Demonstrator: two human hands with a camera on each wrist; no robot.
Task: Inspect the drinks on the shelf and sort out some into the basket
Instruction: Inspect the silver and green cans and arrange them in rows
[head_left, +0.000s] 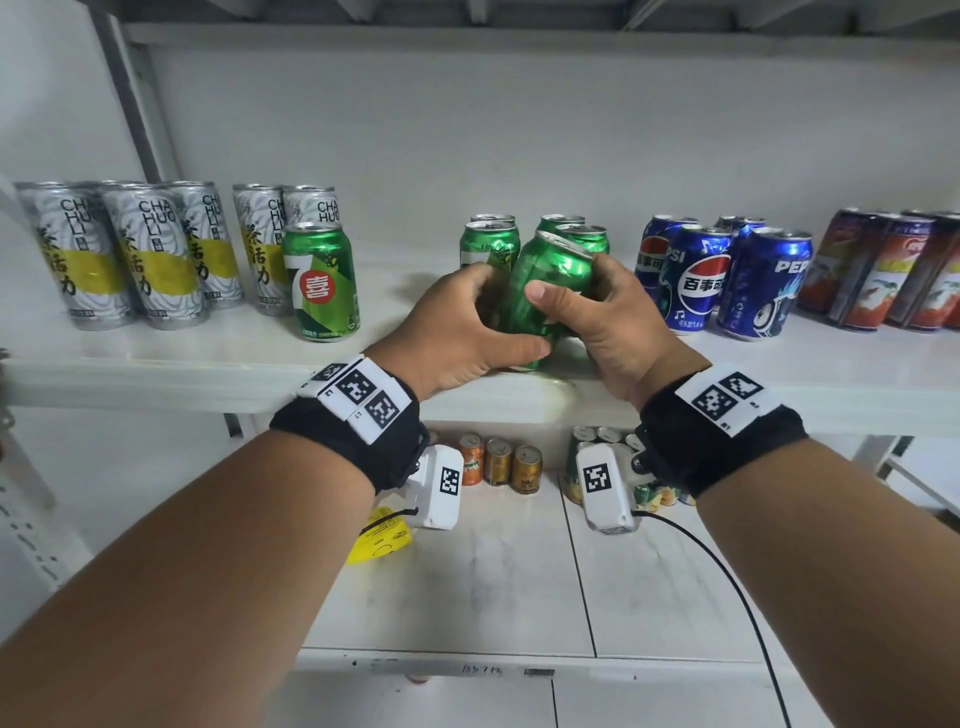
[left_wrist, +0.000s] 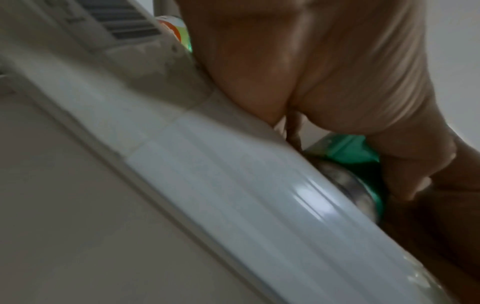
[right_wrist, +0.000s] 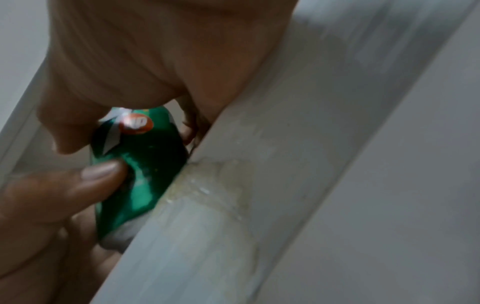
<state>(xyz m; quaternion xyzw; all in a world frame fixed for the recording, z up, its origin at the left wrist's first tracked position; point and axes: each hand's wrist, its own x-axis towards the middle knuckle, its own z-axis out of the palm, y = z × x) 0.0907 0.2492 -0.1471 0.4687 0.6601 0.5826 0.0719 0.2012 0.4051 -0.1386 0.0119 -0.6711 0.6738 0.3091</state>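
- White shelf (head_left: 156, 364) spanning the head view at mid height, carrying every group of drinks; its front edge blurred across both wrist views.
- Lower shelf (head_left: 467, 571) at 6 o'clock, with small orange and gold cans (head_left: 498, 460) at its back, a yellow tag (head_left: 376, 543) and a black cable (head_left: 727, 571); further cans there mostly hidden behind the right wrist camera.
- Tall grey-and-yellow tea cans (head_left: 130, 254) at 9 o'clock; one stray green can (head_left: 322, 280) standing just before their right end.
- Blue cola cans (head_left: 727, 280) at 3 o'clock, just beside the right hand; red cans (head_left: 893, 270) beyond them, cut off by the frame edge.
- Four upright green cans (head_left: 491, 244) behind the hands at 12 o'clock, lower halves hidden by the held can and the knuckles.
- Held green can (head_left: 545, 291) tilted, top leaning to 1 o'clock, base low over the shelf's front edge; contact with the shelf impossible to tell.
- Left hand (head_left: 457, 327) wrapped around the can's lower left side, thumb under its base.
- Right hand (head_left: 613, 322) wrapped around the upper right side, thumb pressed across the front, fingers (head_left: 602, 265) curled over near the rim.
- Can's label partly readable only in the right wrist view; basket in no view.
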